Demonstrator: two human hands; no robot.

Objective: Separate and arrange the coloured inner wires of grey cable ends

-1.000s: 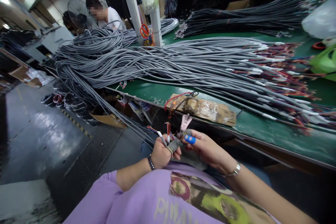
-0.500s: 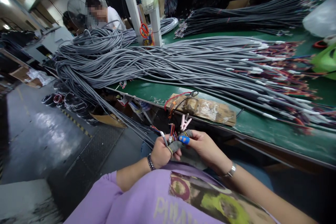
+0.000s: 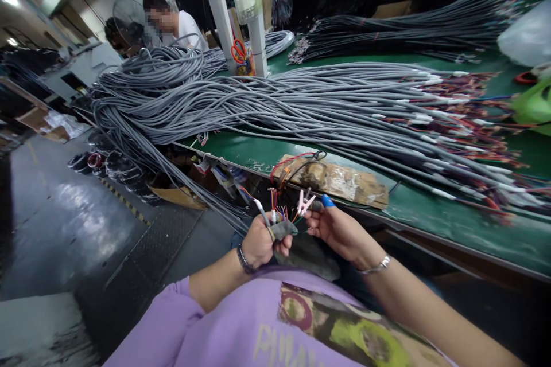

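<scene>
My left hand [image 3: 260, 241] is closed round grey cable ends [image 3: 262, 211], whose white-wrapped tips and thin coloured wires [image 3: 274, 198] stick up above the fist. A grey cover wraps its thumb. To the right, my right hand [image 3: 333, 226] has its fingers curled together, with a blue cover on the thumb and a grey one on the index finger. A thin green wire [image 3: 301, 233] runs from the left fist to the right fingertips. Just beside those fingers stands a pink clip [image 3: 303, 203]; whether they touch it is unclear.
Long grey cables [image 3: 258, 97] lie across the green table [image 3: 241, 149], some hanging over its left edge. A taped cardboard-covered block [image 3: 340, 180] with red and black leads sits at the front edge. Dark cable bundles [image 3: 387, 34] lie behind. A person [image 3: 189, 28] sits beyond the post [image 3: 258, 49].
My right hand has moved right and slightly up, away from the left one. My left hand has shifted a little left with the cables, and the coloured wires between them now show more.
</scene>
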